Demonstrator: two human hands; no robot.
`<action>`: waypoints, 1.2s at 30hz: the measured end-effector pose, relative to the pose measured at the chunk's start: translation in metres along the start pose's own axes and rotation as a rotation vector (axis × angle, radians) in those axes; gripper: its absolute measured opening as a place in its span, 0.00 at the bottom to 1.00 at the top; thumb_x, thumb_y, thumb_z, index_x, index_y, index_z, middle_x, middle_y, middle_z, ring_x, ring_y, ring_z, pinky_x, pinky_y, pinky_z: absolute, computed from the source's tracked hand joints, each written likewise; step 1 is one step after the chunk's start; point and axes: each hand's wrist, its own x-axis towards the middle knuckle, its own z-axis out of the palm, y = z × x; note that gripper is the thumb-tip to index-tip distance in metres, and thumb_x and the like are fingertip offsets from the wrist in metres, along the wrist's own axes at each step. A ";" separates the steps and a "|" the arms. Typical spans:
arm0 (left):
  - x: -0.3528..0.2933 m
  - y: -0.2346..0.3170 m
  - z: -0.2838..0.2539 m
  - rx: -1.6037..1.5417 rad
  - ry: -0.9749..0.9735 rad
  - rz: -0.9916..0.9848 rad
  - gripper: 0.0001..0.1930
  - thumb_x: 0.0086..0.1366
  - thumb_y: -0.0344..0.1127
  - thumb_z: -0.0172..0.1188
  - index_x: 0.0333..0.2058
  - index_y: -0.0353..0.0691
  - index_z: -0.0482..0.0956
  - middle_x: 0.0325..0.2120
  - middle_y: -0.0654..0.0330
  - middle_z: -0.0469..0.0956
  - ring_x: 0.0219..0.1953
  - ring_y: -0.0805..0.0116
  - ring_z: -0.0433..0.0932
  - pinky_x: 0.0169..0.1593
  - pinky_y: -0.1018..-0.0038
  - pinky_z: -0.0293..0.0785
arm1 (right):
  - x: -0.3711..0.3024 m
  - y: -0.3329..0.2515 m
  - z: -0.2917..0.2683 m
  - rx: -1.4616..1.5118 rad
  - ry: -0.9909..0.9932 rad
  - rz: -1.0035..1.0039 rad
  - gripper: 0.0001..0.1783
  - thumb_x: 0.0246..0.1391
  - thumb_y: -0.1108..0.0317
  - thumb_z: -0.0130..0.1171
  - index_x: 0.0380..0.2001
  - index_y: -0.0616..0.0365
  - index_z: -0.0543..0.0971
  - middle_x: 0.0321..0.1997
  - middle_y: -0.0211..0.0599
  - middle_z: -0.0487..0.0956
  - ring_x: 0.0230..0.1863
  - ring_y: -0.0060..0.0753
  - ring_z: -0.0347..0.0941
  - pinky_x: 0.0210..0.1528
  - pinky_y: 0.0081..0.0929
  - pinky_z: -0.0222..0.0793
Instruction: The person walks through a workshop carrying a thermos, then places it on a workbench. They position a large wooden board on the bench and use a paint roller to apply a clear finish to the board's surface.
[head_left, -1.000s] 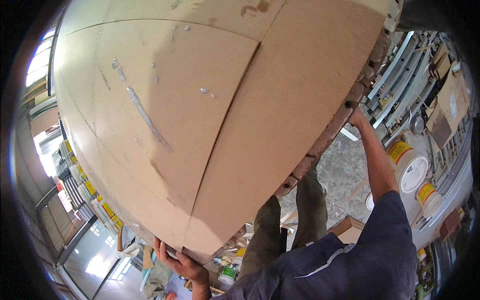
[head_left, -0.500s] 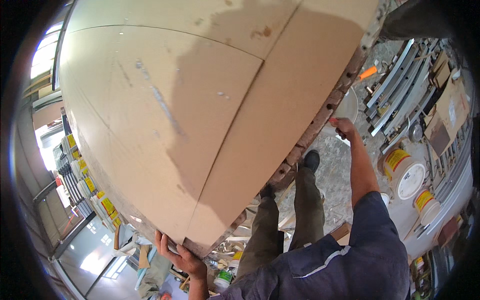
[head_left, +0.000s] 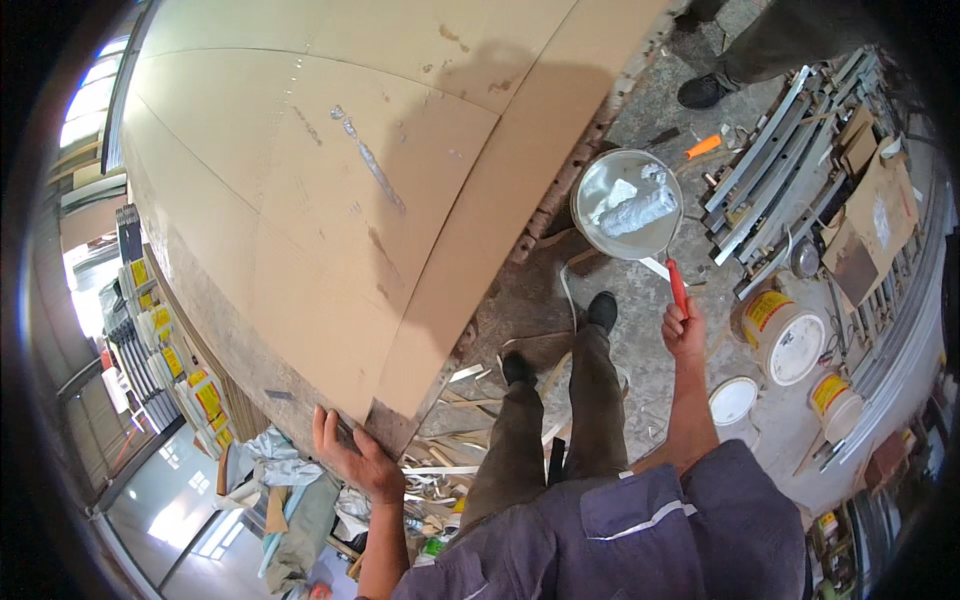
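My right hand (head_left: pixel 684 330) is closed around the red handle of a paint roller (head_left: pixel 677 286). Its silvery, paint-covered sleeve lies inside a round bucket (head_left: pixel 579 200) on the floor, which also holds whitish paint. At the near corner of a large tan-boarded surface (head_left: pixel 330 270), my left hand (head_left: pixel 357 462) rests against the edge with its fingers apart. Part of that palm's contact with the edge is hidden. A silvery smear runs across one tan board, and thin dark seams divide the boards.
Lidded white buckets (head_left: pixel 795 350) stand at the right, near long metal strips (head_left: pixel 765 170) and cardboard (head_left: pixel 875 225). An orange-handled tool (head_left: pixel 703 147) lies beyond the bucket. Another person's shoe (head_left: pixel 703 92) is at the far right. Scrap strips (head_left: pixel 450 470) litter the floor by my feet.
My right hand has come back toward me from the surface's edge, bringing the red handle into full view. The bucket and roller sleeve now show. My left hand stays at the corner.
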 end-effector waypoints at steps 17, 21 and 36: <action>-0.006 -0.027 -0.033 -0.106 0.107 0.084 0.23 0.59 0.33 0.59 0.53 0.34 0.71 0.59 0.43 0.64 0.62 0.42 0.61 0.65 0.51 0.54 | -0.361 0.023 0.179 0.327 -0.662 -0.250 0.31 0.69 0.54 0.47 0.67 0.60 0.56 0.22 0.32 0.66 0.13 0.20 0.59 0.10 0.19 0.57; -0.008 -0.031 -0.040 -0.245 0.124 0.064 0.23 0.58 0.35 0.61 0.52 0.38 0.71 0.59 0.45 0.63 0.62 0.42 0.60 0.65 0.50 0.55 | -0.402 0.052 0.254 0.359 -0.907 -0.205 0.35 0.68 0.55 0.48 0.69 0.62 0.53 0.21 0.32 0.65 0.12 0.20 0.58 0.09 0.19 0.59; -0.134 -0.269 -0.112 -0.733 -0.018 -0.333 0.11 0.64 0.33 0.57 0.41 0.34 0.79 0.37 0.47 0.81 0.42 0.50 0.80 0.49 0.62 0.74 | -0.305 0.233 0.348 -0.573 -0.252 -0.043 0.20 0.65 0.59 0.51 0.51 0.63 0.75 0.22 0.31 0.73 0.13 0.20 0.62 0.14 0.24 0.63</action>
